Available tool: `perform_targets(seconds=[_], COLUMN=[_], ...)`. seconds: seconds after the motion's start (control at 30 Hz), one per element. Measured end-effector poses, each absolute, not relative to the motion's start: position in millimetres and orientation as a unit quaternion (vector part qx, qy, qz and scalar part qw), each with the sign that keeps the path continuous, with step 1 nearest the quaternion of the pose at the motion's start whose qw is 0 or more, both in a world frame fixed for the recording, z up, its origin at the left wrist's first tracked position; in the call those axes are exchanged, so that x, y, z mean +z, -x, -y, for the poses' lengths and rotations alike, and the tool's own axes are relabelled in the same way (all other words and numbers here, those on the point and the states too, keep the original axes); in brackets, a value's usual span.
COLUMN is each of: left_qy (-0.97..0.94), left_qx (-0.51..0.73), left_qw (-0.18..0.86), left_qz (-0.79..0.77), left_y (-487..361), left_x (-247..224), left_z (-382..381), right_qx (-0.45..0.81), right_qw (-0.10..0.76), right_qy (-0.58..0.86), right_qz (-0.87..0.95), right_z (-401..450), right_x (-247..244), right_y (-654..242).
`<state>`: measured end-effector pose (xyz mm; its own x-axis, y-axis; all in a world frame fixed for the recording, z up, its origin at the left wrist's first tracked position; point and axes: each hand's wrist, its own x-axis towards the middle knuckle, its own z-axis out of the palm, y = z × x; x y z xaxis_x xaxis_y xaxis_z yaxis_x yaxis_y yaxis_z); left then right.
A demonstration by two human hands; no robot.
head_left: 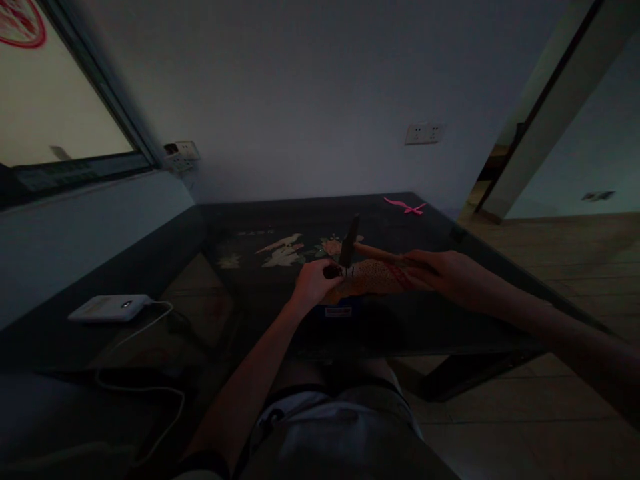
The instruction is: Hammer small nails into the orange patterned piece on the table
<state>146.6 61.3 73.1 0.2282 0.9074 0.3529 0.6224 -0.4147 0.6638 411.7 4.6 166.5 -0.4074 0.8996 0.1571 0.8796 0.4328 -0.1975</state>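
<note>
Dimly, left hand gripping dark tool, right hand holding woven brown piece, glass table.

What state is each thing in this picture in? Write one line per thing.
Left hand: closed around a dark tool, which stands tilted.
Right hand: gripping a brownish patterned object above the table.
White device: lying flat, cable plugged in.
Pink ribbon: lying loose on the table.
</note>
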Motion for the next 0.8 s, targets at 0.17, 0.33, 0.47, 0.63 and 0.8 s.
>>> perform_targets(seconds=[0.17,0.33,0.47,0.63,0.8], left_qy=[-0.766,-0.769,-0.769,-0.769,-0.764], left_qx=[0.369,0.367,0.363,0.365,0.380], left_qw=[0.188,0.182,0.178,0.177,0.209], left_qz=[-0.492,-0.491,-0.495,-0.494,-0.478], left_y=[-146,-146,-145,-145,-144], left_x=[71,71,72,73,71], left_z=[-63,-63,-62,-62,-64], right_qx=[0.044,0.048,0.068,0.048,0.049], right_qw=[0.148,0.165,0.153,0.169,0.167], right_qy=[0.524,0.534,0.531,0.548,0.532], right_qz=[0.838,0.828,0.830,0.818,0.828], right_z=[-3,3,3,7,7], right_x=[166,161,154,161,157], right_y=[-416,-424,-426,-426,-423])
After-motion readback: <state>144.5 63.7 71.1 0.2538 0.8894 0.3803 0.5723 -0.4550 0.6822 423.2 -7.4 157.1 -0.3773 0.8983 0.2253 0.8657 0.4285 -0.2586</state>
